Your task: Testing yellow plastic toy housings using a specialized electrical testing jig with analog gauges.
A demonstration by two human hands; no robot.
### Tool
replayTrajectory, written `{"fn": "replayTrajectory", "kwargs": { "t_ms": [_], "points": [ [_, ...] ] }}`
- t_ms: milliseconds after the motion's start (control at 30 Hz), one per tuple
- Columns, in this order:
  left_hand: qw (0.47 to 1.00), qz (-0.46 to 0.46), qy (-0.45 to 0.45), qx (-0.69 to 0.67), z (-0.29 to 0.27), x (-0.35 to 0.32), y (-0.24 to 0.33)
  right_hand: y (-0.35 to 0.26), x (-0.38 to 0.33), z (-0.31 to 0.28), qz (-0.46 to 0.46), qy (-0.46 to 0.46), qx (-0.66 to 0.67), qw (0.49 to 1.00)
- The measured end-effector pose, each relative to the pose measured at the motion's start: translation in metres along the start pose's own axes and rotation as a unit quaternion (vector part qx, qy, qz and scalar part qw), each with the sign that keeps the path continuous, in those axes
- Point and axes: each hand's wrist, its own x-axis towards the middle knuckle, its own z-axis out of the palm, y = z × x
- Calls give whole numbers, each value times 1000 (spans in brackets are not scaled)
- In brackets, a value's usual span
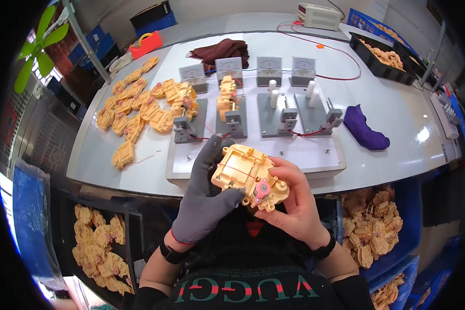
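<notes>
Between my two hands I hold a cream-yellow plastic housing with a pink round part and a thin red wire across it. My left hand, in a dark grey glove, grips its left side, thumb on the lower edge. My bare right hand has its fingers closed round the right end. Just beyond stands a white test board with grey metal fixtures. A similar housing sits on the second fixture, and another on the leftmost one. Two right fixtures carry white posts and no housing.
Several loose housings spread over the table's left. Four-sided panel meters line the board's back. A purple cloth lies right, a brown cloth behind. Bins of housings stand below left and right. A power supply sits far back.
</notes>
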Motion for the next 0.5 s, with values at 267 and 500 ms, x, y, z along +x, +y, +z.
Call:
{"fn": "replayTrajectory", "kwargs": {
  "t_ms": [267, 500],
  "points": [
    [994, -29, -105, -23, 48, 17, -2, 1, -1, -25, -113, 152, -251, 949],
    [998, -18, -43, 35, 43, 31, 15, -9, 13, -16, -185, 86, -281, 938]
  ]
}}
